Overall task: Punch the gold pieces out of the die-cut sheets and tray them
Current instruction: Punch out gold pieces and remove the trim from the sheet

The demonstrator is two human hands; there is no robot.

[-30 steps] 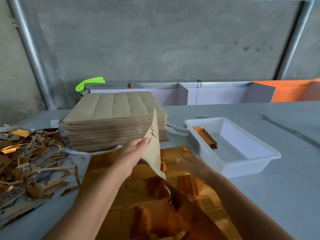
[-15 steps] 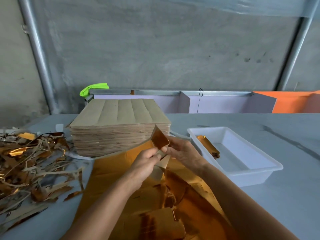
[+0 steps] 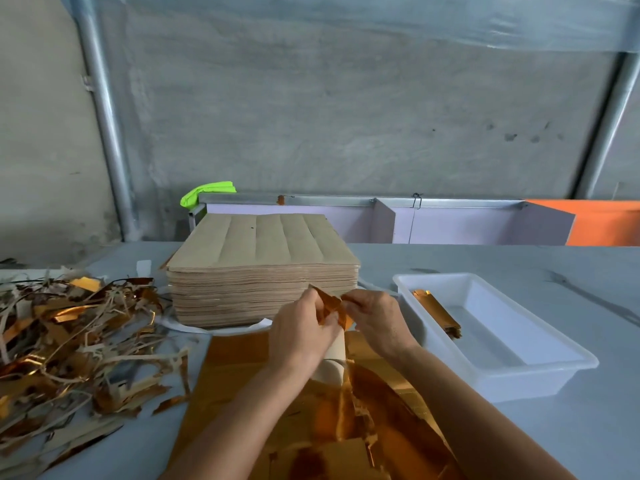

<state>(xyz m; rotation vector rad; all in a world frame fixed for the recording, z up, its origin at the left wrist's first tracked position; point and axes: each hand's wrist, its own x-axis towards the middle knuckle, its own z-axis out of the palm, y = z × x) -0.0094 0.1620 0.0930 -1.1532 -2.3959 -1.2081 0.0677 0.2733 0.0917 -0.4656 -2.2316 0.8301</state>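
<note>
Background: grey concrete wall [image 3: 346,116] with metal pipes at both sides, and low pale partitions [image 3: 450,223] behind the desk.
Desk: grey desk [image 3: 519,265] carrying everything below.
Left hand: left hand [image 3: 301,330] raised above the desk, its grip closed on a gold piece [image 3: 330,306], fingers curled round the piece's left part.
Right hand: right hand [image 3: 377,320] just beside the left, its grip pinching the same gold piece at its right end.
Gold sheet: die-cut gold sheet [image 3: 235,368] lying flat on the desk under both forearms, a curled strip of it rising to the hands with its pale back showing.
Stack: thick stack of brown sheets [image 3: 263,265] behind the hands, plain side up.
Tray: white plastic tray [image 3: 540,372] to the right of the hands, with a small pile of gold pieces [image 3: 436,313] lying by its left wall.
Scrap: heap of gold and tan offcuts [image 3: 69,334] on the left part of the desk.
Green item: bright green cloth [image 3: 204,194] on the partition's left end.
</note>
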